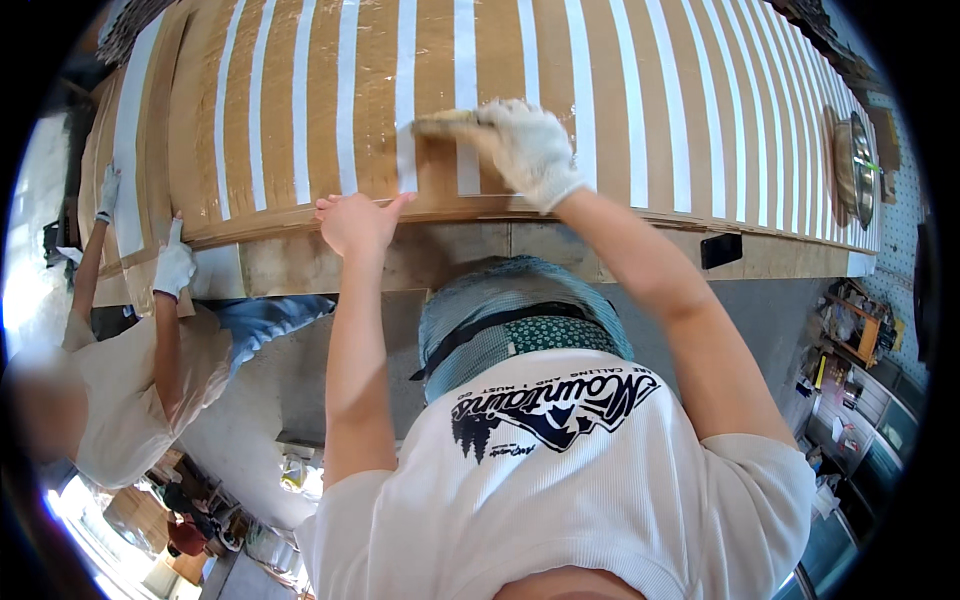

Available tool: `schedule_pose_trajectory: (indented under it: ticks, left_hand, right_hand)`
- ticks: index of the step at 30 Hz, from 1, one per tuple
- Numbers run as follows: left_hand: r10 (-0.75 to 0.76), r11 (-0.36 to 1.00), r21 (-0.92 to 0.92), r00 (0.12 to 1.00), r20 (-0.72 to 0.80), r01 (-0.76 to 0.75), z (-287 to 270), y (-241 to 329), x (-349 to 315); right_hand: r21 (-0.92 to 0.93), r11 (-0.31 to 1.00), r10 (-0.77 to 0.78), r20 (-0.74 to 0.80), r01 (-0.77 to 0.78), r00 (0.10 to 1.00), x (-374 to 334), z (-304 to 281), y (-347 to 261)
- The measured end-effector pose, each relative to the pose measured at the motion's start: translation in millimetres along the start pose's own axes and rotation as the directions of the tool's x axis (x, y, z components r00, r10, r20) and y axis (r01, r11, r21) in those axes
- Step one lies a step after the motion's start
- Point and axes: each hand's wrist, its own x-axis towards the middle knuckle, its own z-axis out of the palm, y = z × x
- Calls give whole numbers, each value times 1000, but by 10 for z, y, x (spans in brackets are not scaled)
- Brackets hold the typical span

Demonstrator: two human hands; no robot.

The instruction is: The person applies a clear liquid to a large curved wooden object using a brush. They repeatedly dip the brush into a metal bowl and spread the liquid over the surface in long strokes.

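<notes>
Plainly, one gloved right hand (530,152) holds one blurred tool (440,124).

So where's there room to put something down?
On the striped surface between the gloved right hand and the metal bowl, or the front ledge right of the phone. It's crowded around the tan tool and bare left hand, and by the co-worker's hands.

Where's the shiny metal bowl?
In the head view, the metal bowl sits at the far right end of the striped surface, well right of the wearer's gloved right hand.
</notes>
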Motion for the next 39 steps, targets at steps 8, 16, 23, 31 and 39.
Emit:
schedule_pose_trajectory:
  ticks: [8, 16, 23, 31, 39]
  left_hand:
    - [-2, 998, -59, 998, 60, 6, -42, -38, 1]
    - [-40, 999, 7, 999, 24, 39, -28, -10, -24]
    - [-55, 998, -23, 996, 71, 57, -108, 11, -52]
    - [-53, 998, -32, 998, -15, 53, 2, 36, -25]
    - [-106, 991, -70, 982, 157, 118, -102, 71, -22]
  right_hand:
    - [-63, 972, 224, 534, -226, 815, -42, 7, -70]
    - [-95, 994, -26, 226, 48, 974, -446, -115, -26]
    - [-54, 962, 268, 354, -266, 896, 424, -437, 455]
    - [-246, 903, 382, 92, -351, 919, 2329, -203, 1513]
    - [-313, 894, 304, -98, -319, 948, 4150, 249, 2613]
